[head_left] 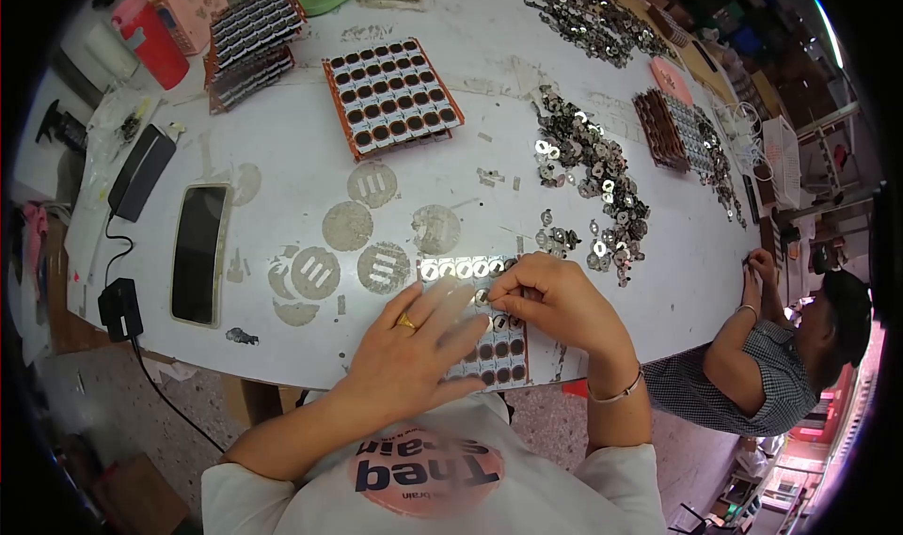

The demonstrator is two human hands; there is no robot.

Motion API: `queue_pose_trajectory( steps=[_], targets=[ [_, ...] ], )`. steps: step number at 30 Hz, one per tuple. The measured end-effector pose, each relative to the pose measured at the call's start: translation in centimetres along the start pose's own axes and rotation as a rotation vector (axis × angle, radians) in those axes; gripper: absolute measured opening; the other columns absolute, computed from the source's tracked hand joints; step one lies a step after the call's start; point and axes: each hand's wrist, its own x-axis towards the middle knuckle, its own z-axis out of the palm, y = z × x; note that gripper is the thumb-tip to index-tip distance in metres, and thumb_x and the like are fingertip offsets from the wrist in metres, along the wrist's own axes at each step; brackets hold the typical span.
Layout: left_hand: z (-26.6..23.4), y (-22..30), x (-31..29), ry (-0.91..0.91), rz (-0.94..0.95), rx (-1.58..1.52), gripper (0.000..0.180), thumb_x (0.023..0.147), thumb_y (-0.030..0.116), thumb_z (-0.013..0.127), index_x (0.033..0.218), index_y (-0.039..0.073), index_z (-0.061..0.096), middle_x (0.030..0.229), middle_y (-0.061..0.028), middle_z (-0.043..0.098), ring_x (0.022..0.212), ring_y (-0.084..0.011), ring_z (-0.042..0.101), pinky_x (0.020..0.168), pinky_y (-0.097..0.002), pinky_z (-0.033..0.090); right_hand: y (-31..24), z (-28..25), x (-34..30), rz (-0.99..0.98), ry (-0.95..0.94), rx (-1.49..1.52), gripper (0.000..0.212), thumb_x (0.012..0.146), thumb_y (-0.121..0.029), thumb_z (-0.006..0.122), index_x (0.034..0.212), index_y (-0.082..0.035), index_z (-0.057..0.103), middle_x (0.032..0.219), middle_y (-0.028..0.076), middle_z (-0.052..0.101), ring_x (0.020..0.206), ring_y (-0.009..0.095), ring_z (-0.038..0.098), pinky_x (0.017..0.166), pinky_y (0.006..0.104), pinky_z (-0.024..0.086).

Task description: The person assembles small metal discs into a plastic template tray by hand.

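Note:
A panel of round dark components (501, 358) lies flat at the table's near edge, in front of my body. Shiny silver metal pieces (463, 268) cover its far row. My left hand (414, 347), wearing a yellow ring, hovers over the panel's left side with fingers outstretched, the fingers slightly blurred. At the panel's upper right, my right hand (550, 300) pinches thumb and forefinger at a small shiny metal part (482, 297). The fingertips partly hide that part. Both hands cover much of the panel's middle.
Loose metal parts (597, 164) are heaped to the right. A stack of filled panels (395, 93) stands farther back, with more panels (249, 41) at the far left. A phone (198, 253) lies left, near a red bottle (150, 41). Another person (767, 356) sits at the right.

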Motion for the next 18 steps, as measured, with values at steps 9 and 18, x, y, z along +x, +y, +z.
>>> queue_pose_trajectory(
  steps=[9, 18],
  targets=[
    [-1.0, -0.2, -0.4, -0.161, 0.022, -0.008, 0.083, 0.077, 0.062, 0.086, 0.143, 0.014, 0.066, 0.163, -0.0150, 0.049, 0.154, -0.0365, 0.042, 0.126, -0.0530, 0.033, -0.3, 2.3, -1.3, 0.031, 0.303, -0.048, 0.024, 0.081, -0.001, 0.089, 0.100, -0.006, 0.076, 0.090, 0.001, 0.059, 0.073, 0.010, 0.053, 0.064, 0.0261, 0.044],
    [-0.7, 0.2, -0.7, -0.147, 0.010, -0.004, 0.083, 0.080, 0.062, 0.084, 0.144, 0.014, 0.065, 0.165, -0.0159, 0.047, 0.154, -0.0368, 0.042, 0.127, -0.0523, 0.031, 0.3, 3.8, -2.6, 0.104, 0.328, 0.065, 0.022, 0.086, -0.001, 0.085, 0.105, -0.006, 0.076, 0.090, 0.004, 0.058, 0.075, 0.016, 0.055, 0.065, 0.0306, 0.045]
  ],
)
